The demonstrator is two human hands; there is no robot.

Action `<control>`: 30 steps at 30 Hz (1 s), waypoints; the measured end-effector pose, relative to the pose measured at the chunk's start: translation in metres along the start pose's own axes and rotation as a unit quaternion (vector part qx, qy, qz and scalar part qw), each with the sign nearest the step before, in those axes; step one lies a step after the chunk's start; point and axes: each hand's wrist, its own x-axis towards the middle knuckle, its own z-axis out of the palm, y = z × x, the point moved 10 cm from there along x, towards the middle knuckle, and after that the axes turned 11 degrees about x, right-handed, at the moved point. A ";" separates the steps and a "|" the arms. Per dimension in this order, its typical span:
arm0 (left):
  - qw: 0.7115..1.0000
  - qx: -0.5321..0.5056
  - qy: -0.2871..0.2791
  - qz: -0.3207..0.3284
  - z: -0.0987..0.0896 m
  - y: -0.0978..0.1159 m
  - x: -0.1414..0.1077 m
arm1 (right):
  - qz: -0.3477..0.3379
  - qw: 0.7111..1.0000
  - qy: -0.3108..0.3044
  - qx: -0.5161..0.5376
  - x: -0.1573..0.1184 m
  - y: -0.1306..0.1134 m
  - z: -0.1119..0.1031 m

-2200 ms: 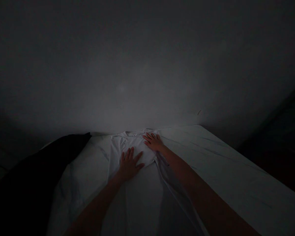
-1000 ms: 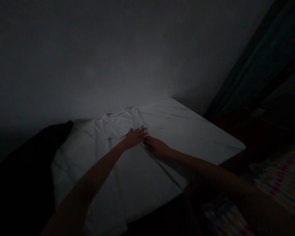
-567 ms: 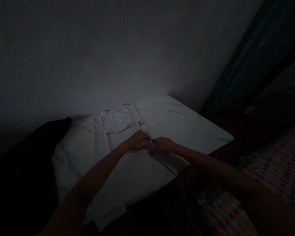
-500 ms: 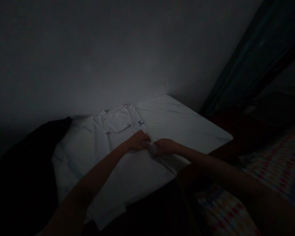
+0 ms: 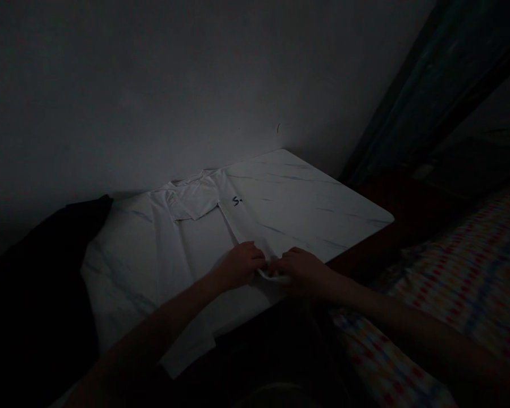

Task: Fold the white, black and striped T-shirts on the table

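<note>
A white shirt (image 5: 206,241) lies spread over the marble-patterned table (image 5: 297,198), its sides turned inward and its neckline near the wall. Dark lettering shows on its right side. My left hand (image 5: 241,264) is closed on the right-hand edge of the fabric. Close beside it, my right hand (image 5: 301,272) pinches the same edge, and a raised fold of cloth runs between the two. The exact grip of the fingertips is hard to see in the dim light. At the near side, the bottom of the shirt hangs past the table edge.
Black cloth (image 5: 42,272) lies over the table's left end. Behind the table rises a pale wall (image 5: 174,85). Patterned fabric with coloured spots (image 5: 463,283) is at the right, and a dark green curtain-like sheet (image 5: 412,85) hangs beyond.
Both hands have moved down along the shirt's right edge toward the near table edge. More of that side, below the lettering, now lies flat. The camera view has shifted slightly.
</note>
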 end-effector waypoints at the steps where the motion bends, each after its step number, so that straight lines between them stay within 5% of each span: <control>1: 1.000 0.014 0.011 0.001 -0.001 0.005 -0.004 | -0.022 0.999 0.011 0.022 -0.006 -0.003 0.001; 5: 0.997 0.066 0.045 0.021 -0.003 0.028 -0.015 | -0.092 0.985 0.108 0.100 -0.026 0.000 0.003; 13: 0.989 0.122 0.069 0.047 -0.013 0.059 -0.028 | -0.143 0.941 0.306 -0.003 -0.058 0.022 0.022; 23: 0.968 0.179 0.158 0.077 -0.027 0.073 -0.038 | -0.032 0.921 0.335 0.198 -0.070 0.049 0.037; 30: 0.963 0.192 0.140 0.123 -0.017 0.087 -0.042 | -0.063 0.894 0.415 0.159 -0.088 0.046 0.044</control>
